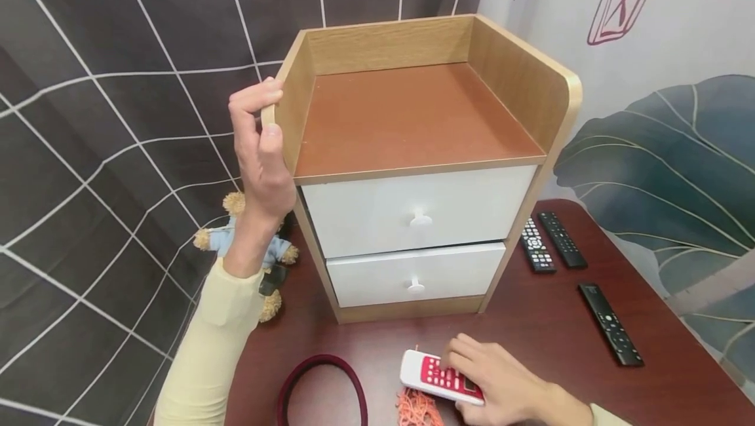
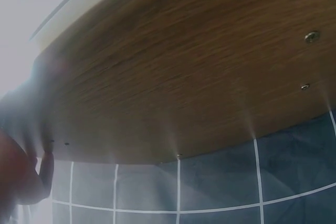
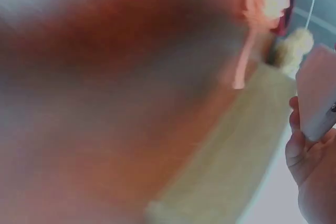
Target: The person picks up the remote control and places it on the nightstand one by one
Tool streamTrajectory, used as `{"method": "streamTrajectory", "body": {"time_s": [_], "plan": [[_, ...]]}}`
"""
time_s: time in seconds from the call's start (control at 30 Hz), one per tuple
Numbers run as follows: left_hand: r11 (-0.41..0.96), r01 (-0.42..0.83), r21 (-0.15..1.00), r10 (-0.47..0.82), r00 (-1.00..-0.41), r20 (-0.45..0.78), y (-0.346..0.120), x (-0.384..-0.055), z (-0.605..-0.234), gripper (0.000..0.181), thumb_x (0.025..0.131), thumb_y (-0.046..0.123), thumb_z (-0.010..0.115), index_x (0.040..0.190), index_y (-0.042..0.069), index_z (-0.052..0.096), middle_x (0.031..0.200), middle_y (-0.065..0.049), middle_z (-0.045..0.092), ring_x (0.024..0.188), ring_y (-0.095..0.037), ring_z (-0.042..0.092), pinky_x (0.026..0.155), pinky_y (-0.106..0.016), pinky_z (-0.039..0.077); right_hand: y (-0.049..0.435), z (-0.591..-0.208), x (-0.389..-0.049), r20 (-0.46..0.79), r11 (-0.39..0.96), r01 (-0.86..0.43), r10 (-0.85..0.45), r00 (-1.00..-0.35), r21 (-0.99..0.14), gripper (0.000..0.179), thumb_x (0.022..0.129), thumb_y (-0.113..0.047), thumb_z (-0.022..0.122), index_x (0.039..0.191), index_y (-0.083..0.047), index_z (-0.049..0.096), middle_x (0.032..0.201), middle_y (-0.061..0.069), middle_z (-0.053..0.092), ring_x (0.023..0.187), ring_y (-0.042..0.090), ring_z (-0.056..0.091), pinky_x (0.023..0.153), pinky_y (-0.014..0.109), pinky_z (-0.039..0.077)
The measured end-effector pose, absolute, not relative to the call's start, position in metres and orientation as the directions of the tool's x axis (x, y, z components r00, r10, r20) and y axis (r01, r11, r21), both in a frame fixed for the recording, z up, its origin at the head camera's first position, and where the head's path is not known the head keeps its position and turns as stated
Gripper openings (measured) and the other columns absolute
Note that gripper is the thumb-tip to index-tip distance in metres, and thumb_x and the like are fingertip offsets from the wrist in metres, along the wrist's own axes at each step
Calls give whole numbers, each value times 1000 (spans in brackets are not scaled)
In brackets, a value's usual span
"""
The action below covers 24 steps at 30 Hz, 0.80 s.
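My left hand [image 1: 263,167] grips the front edge of the left side panel [image 1: 299,98] of a small wooden cabinet [image 1: 522,78] with two white drawers. The left wrist view shows that panel's outer wood face [image 2: 184,77], with blurred fingers [image 2: 44,177] at its lower left. Low at the front, my right hand [image 1: 501,383] holds a white remote [image 1: 413,373] with a red button panel, tilted over the table. Its pale underside [image 3: 317,90] shows between thumb and fingers in the right wrist view. Orange tangled strands [image 1: 417,407] lie just below the remote.
A dark red hoop [image 1: 321,358] lies on the brown table [image 1: 377,341] at the front. Several black remotes, one [image 1: 610,328] nearest the front, lie right of the cabinet. A teddy bear [image 1: 221,239] is behind my left forearm, beside a dark checked curtain [image 1: 147,85].
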<state>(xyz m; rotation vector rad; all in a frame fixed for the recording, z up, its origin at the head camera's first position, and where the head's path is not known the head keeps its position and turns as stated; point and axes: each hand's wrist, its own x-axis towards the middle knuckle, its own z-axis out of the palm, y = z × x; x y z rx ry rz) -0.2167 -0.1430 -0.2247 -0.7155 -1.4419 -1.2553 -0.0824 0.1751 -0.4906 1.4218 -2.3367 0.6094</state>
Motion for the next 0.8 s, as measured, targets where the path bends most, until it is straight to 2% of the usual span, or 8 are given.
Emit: {"method": "streamTrajectory", "body": {"time_s": [0.17,0.33,0.5,0.63,0.73,0.8], "plan": [[286,907,310,-190,-263,946,-146,-217,-221,52,81,28,36,107,-15,52,117,-26,54,122,-25,54,112,-43,38,142,-450,-101,527,269,-962,-812,-251,-43,55,60,-39,73,111,-22,61,109,-11,56,87,1,45,63,8,32],[295,905,306,-175,-264,948,-145,-220,-223,51,82,27,36,108,-14,53,118,-26,54,123,-25,53,112,-42,37,124,-405,-115,555,200,-978,-822,-131,65,54,66,-40,68,114,-17,61,112,-3,60,85,7,50,61,13,40],[289,912,290,-173,-248,953,-143,-223,-226,50,82,26,35,107,-14,53,117,-28,55,123,-28,53,112,-42,37,113,-360,-125,599,208,-966,-797,-77,152,49,70,-39,64,112,-13,63,108,2,63,81,12,53,58,19,44],[291,908,301,-169,-260,951,-143,-223,-227,50,83,26,35,108,-13,53,119,-27,55,123,-28,53,112,-41,36,107,-320,-132,683,241,-949,-729,-40,203,44,77,-37,56,108,-7,65,104,8,64,77,16,54,52,23,44],[303,903,304,-170,-262,950,-144,-222,-227,50,83,26,35,108,-13,53,119,-27,55,123,-28,53,112,-40,37,103,-288,-138,745,291,-933,-666,-40,210,44,82,-38,53,106,-3,65,102,13,65,78,20,56,53,27,46],[306,901,308,-178,-263,948,-146,-222,-227,50,82,26,35,108,-13,53,119,-27,56,123,-28,53,112,-40,37,100,-267,-142,767,332,-922,-638,-65,199,44,82,-37,54,106,-1,64,103,15,64,81,23,57,56,31,47]]}}
